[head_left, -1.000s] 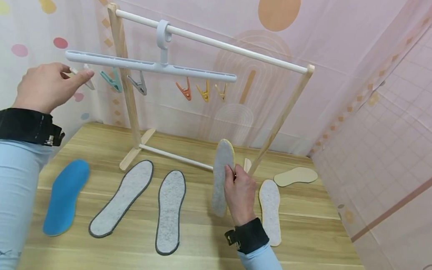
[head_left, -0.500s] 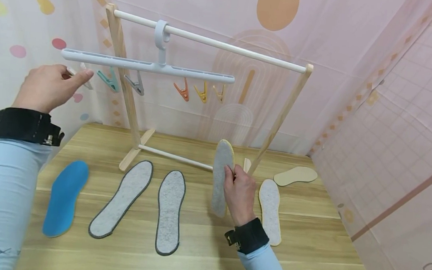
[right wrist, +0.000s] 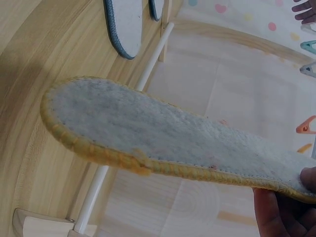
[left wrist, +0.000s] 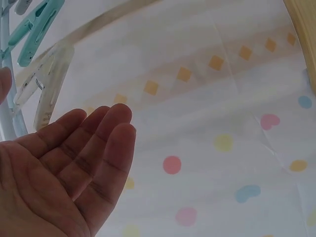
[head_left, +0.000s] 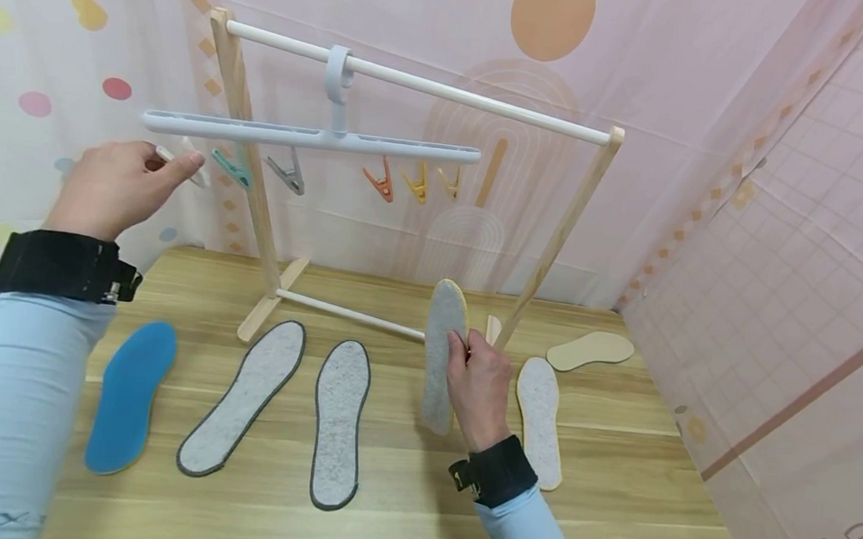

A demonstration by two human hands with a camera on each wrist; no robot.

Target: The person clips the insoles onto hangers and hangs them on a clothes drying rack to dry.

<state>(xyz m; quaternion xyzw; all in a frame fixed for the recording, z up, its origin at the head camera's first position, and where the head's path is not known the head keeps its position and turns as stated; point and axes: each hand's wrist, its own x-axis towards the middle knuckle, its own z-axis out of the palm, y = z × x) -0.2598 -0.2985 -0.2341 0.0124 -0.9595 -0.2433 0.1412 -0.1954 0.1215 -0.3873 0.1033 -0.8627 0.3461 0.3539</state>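
Observation:
In the head view my left hand (head_left: 118,181) is at the white clothespin (head_left: 198,175), the leftmost on the pale blue hanger (head_left: 276,133), with thumb and index finger around it. From the left wrist, this clothespin (left wrist: 52,81) lies between thumb and index finger, the other fingers extended. My right hand (head_left: 480,381) grips a grey felt insole (head_left: 441,345) with yellow edging, tilted upright above the table. Its stitched yellow border faces the right wrist camera. Teal (head_left: 230,168), grey (head_left: 288,174), orange (head_left: 381,182) and yellow (head_left: 416,187) clothespins hang alongside.
The hanger hooks over the white rod (head_left: 444,95) of a wooden stand (head_left: 258,216). On the table (head_left: 398,526) lie a blue insole (head_left: 129,399), two dark-edged grey insoles (head_left: 245,398), a yellow-edged insole (head_left: 540,419) and a beige one (head_left: 591,352). Patterned curtains hang behind.
The hanger has slid right along the rod, its clothespins with it. My left hand has moved right together with the white clothespin. The right hand and its insole have stayed in place.

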